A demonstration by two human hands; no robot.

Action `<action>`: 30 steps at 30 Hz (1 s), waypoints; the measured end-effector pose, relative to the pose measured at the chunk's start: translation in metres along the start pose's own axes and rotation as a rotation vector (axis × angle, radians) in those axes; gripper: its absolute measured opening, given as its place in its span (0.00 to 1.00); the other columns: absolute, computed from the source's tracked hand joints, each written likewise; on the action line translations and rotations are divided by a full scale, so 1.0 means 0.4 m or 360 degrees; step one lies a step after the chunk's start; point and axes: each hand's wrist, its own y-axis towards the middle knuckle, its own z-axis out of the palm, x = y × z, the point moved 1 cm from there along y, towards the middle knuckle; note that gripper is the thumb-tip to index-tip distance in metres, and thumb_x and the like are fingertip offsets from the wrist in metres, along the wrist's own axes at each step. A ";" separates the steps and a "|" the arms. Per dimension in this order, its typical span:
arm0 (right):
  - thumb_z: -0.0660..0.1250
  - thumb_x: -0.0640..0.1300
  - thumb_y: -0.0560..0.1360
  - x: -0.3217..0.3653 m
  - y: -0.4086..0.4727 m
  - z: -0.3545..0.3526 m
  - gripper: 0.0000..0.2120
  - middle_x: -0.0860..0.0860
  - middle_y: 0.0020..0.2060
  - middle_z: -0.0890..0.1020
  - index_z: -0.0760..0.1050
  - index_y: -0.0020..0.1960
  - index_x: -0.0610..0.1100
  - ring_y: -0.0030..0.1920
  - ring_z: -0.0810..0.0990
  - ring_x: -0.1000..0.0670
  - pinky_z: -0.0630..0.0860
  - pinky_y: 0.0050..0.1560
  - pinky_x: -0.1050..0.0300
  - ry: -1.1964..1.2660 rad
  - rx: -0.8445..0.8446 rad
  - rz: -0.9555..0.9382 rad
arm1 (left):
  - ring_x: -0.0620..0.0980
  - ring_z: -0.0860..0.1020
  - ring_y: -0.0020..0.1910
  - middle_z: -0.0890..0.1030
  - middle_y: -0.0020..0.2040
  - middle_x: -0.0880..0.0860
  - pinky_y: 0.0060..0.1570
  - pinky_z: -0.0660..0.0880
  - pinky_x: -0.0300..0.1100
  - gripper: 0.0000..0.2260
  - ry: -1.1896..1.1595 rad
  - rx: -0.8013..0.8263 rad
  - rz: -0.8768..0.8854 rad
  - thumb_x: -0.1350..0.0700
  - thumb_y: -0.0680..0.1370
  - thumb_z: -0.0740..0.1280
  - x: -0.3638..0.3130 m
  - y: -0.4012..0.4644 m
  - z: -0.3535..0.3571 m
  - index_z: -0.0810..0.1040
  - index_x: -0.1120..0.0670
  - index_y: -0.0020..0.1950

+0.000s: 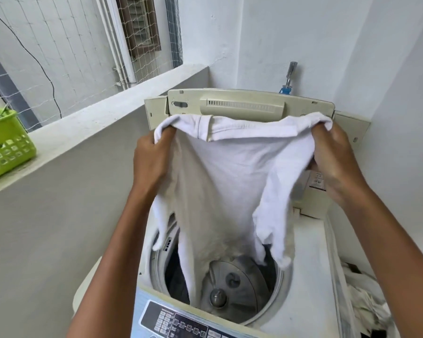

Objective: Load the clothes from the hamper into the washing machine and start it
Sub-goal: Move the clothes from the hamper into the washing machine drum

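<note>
**A:** so where's the shirt at right now?

**B:** white shirt (230, 172) is held up over the open top-loader washing machine (310, 284), stretched between 2 hands. Left hand (152, 162) has its fingers curled round the top left corner, right hand (337, 162) has a bunched fistful of the other corner. Bottom of the shirt hangs down into the drum (232, 281), close to the agitator.

**A:** lid?

**B:** lid (249, 106) stands upright at the back. Control panel (181, 323) sits at the near edge.

**A:** and the hamper?

**B:** more whitish clothes (369, 303) piled low on the right, just beside the machine. Can't tell what they're in. Green basket (7, 147) sits on the ledge (95, 123), well apart.
</note>
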 end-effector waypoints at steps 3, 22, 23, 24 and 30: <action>0.52 0.43 0.81 -0.011 -0.006 0.023 0.12 0.46 0.52 0.82 0.74 0.56 0.44 0.50 0.82 0.49 0.80 0.41 0.53 0.0085 0.0109 -0.0057 | 0.42 0.70 0.31 0.74 0.28 0.41 0.38 0.67 0.42 0.09 -0.0114 0.0004 0.0043 0.50 0.74 0.62 0.006 0.008 0.021 0.81 0.49 0.42; 0.56 0.51 0.78 -0.666 -0.309 0.028 0.27 0.44 0.71 0.68 0.56 0.75 0.46 0.70 0.65 0.42 0.60 0.68 0.49 -0.2079 0.1819 0.0535 | 0.55 0.65 0.73 0.61 0.76 0.58 0.68 0.63 0.44 0.36 0.1027 0.1905 -0.0607 0.47 0.79 0.61 0.578 -0.346 0.197 0.40 0.49 0.78; 0.56 0.50 0.78 -0.668 -0.309 0.027 0.25 0.44 0.69 0.70 0.60 0.74 0.46 0.68 0.68 0.43 0.63 0.66 0.50 -0.2070 0.1768 0.0480 | 0.55 0.64 0.73 0.62 0.76 0.58 0.68 0.63 0.44 0.35 0.0991 0.1855 -0.0597 0.47 0.79 0.61 0.576 -0.350 0.199 0.42 0.49 0.78; 0.56 0.50 0.77 -0.667 -0.310 0.027 0.25 0.45 0.68 0.71 0.61 0.73 0.47 0.66 0.70 0.43 0.65 0.64 0.50 -0.2015 0.1713 0.0458 | 0.54 0.65 0.73 0.63 0.75 0.57 0.68 0.64 0.45 0.33 0.0965 0.1805 -0.0581 0.47 0.80 0.61 0.574 -0.352 0.202 0.46 0.49 0.78; 0.59 0.46 0.78 -0.602 -0.332 0.004 0.18 0.51 0.63 0.77 0.71 0.67 0.51 0.62 0.73 0.49 0.70 0.62 0.54 -0.1425 0.1126 0.0237 | 0.46 0.76 0.58 0.76 0.64 0.49 0.59 0.73 0.41 0.16 0.0798 0.1554 -0.0268 0.48 0.80 0.60 0.497 -0.389 0.218 0.70 0.47 0.68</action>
